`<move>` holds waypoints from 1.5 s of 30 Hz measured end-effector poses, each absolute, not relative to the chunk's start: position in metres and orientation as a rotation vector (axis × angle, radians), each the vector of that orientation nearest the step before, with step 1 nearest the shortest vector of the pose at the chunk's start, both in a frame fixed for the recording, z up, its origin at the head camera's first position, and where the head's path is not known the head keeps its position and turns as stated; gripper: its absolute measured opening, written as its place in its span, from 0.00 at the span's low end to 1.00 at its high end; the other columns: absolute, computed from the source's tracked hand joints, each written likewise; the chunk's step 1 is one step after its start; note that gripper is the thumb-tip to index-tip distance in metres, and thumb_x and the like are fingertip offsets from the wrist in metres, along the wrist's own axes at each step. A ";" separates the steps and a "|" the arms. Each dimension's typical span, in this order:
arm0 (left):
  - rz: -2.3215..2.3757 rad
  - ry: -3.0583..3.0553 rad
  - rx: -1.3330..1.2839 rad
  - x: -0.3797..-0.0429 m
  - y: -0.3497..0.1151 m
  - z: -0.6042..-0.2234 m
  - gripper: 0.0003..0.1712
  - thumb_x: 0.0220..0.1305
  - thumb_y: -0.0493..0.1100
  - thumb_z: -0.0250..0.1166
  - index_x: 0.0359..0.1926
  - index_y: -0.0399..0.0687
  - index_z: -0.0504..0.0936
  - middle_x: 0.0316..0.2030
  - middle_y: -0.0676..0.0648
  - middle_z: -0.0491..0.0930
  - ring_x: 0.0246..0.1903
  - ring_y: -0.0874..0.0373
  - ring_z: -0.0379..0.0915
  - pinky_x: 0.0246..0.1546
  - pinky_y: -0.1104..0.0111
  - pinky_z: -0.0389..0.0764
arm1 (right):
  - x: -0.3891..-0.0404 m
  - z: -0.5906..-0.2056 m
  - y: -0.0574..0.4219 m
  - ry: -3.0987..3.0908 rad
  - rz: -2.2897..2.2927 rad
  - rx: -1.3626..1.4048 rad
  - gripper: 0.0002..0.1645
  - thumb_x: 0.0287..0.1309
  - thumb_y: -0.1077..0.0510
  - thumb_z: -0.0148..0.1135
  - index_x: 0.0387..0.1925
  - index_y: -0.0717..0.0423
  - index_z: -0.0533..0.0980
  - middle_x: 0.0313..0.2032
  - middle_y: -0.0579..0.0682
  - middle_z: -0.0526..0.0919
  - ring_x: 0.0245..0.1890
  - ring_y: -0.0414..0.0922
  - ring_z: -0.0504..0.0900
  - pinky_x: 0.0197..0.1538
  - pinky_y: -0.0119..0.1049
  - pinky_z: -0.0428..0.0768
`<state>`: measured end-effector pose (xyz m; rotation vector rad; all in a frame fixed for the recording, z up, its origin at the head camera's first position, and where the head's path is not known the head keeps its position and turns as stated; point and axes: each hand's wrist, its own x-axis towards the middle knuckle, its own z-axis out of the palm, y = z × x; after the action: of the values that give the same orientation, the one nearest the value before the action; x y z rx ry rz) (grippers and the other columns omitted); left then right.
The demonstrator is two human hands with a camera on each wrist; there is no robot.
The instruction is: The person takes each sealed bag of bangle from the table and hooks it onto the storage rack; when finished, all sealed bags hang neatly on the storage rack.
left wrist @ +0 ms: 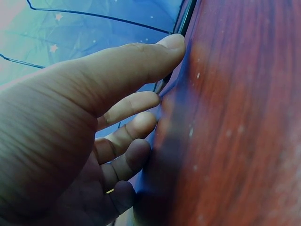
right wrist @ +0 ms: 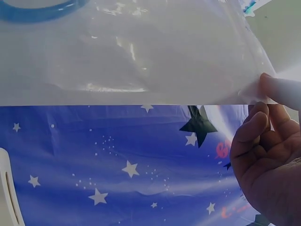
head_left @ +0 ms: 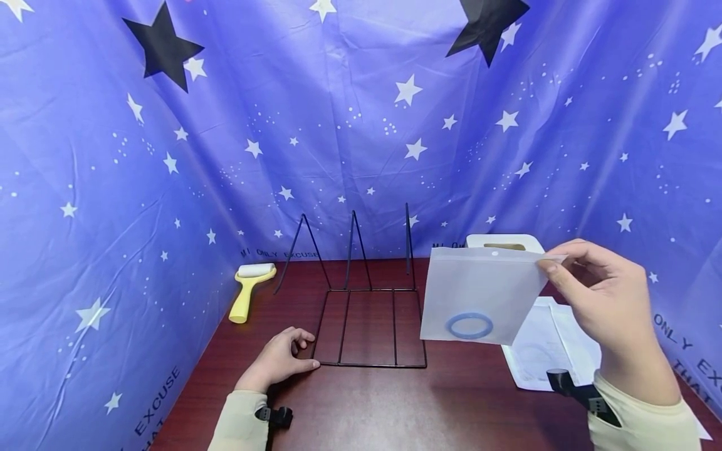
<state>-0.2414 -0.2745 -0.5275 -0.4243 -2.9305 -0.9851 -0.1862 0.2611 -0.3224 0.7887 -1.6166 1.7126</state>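
Observation:
My right hand [head_left: 606,294] pinches the top right corner of a translucent white plastic bag [head_left: 479,282] between thumb and fingers, holding it up over the table. Inside, near the bottom of the bag, lies a blue ring [head_left: 470,326]; part of that ring also shows at the top left of the right wrist view. A black wire rack [head_left: 396,332] stands on the table with several upright prongs. My left hand [head_left: 279,357] rests at the rack's front left corner, thumb tip on the wire and the other fingers loosely bent beside it in the left wrist view.
A yellow-handled lint roller [head_left: 244,297] lies left of the rack. On the right, a flat white plastic packet [head_left: 549,344] lies beneath my right hand. Behind the raised bag is a white box-like object [head_left: 530,241]. Star-printed blue cloth [head_left: 361,125] encloses the table.

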 end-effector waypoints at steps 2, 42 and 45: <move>-0.990 -2.927 -0.435 -0.242 -0.275 -0.527 0.29 0.48 0.56 0.86 0.49 0.58 0.85 0.38 0.57 0.76 0.35 0.59 0.71 0.38 0.65 0.74 | -0.185 -0.322 0.258 -1.620 1.733 0.794 0.10 0.54 0.87 0.62 0.39 0.85 0.77 0.27 0.57 0.81 0.19 0.42 0.76 0.28 0.27 0.80; -0.987 -2.932 -0.437 -0.242 -0.274 -0.527 0.29 0.49 0.56 0.86 0.50 0.57 0.85 0.38 0.56 0.76 0.36 0.58 0.72 0.38 0.65 0.74 | -0.196 -0.333 0.199 -1.814 1.539 0.848 0.16 0.48 0.85 0.68 0.35 0.68 0.84 0.29 0.50 0.82 0.19 0.39 0.69 0.20 0.33 0.63; -0.982 -2.933 -0.440 -0.242 -0.274 -0.527 0.29 0.49 0.56 0.86 0.50 0.56 0.85 0.38 0.56 0.76 0.36 0.58 0.72 0.38 0.65 0.74 | -0.196 -0.334 0.195 -1.855 1.513 0.840 0.16 0.49 0.84 0.70 0.35 0.65 0.86 0.29 0.51 0.82 0.19 0.39 0.70 0.20 0.34 0.64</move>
<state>-0.2424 -0.2738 -0.5269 -0.4398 -2.9329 -0.9822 -0.1961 0.1948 -0.3337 0.8395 -1.8548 1.5134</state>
